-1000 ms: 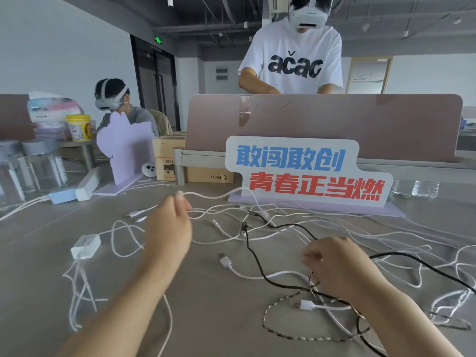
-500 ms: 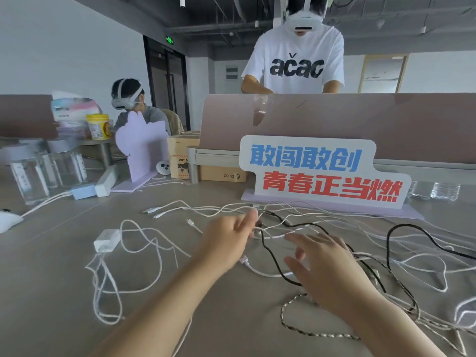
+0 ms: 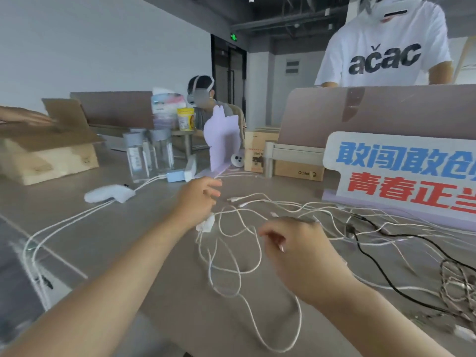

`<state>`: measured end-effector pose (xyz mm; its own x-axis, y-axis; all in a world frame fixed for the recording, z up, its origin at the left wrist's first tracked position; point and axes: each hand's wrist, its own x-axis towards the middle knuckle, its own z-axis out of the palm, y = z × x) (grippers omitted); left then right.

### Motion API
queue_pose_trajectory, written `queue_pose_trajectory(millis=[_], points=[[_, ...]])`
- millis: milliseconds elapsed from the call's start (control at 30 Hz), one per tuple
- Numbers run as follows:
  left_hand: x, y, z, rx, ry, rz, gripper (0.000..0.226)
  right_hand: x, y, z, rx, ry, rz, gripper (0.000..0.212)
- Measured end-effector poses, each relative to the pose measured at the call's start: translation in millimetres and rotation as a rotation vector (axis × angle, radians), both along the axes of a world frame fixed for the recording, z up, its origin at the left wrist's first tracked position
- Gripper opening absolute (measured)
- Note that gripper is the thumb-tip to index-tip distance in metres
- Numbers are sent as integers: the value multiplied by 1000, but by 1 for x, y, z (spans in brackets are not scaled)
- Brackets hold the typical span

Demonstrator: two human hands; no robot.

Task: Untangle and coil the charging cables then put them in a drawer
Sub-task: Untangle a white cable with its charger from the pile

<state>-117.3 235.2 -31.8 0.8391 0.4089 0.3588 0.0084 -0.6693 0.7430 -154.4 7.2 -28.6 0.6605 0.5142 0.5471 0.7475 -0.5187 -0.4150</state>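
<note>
Cables tangled on the table

White ones and a black cable lie mixed up. The left hand hangs over them, fingers loose and apart. The right hand is curled; I cannot tell if it pinches anything.

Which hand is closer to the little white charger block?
Left. The left hand is right beside the charger block, just behind it; the right hand sits farther off to its right, over white cables.
</note>
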Motion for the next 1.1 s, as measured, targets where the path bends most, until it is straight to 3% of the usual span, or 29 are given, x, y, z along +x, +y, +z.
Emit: queue_pose_trajectory(millis=[167, 233, 300, 333, 500, 600, 733, 867, 1000, 1100], points=[[-17, 55, -38, 401, 259, -143, 65, 9, 79, -4, 136, 213, 50, 13], [-13, 63, -45, 485, 302, -297, 56, 18, 103, -9, 26, 338, 79, 13], [-5, 72, -50, 558, 263, -335, 38, 31, 116, -22, -147, 393, 78, 41], [2, 77, -53, 611, 220, -332, 37, 37, 118, -29, -216, 380, 60, 43], [24, 74, -55, 816, 117, -390, 33, 73, 98, -46, -297, 317, -102, 11], [30, 60, -52, 839, 140, -396, 24, 86, 74, -43, -277, 326, -177, 33], [25, 36, -52, 927, 10, -389, 17, 91, 36, -30, -278, 300, -275, 21], [20, -6, -31, 800, -62, -400, 19, 75, -6, -7, -329, 189, -418, 32], [16, -79, 3, 375, 27, -497, 30, 52, -41, 5, -444, -95, -608, 14], [9, -124, 17, 73, 121, -644, 42, 52, -62, -3, -292, -192, -702, 8]])
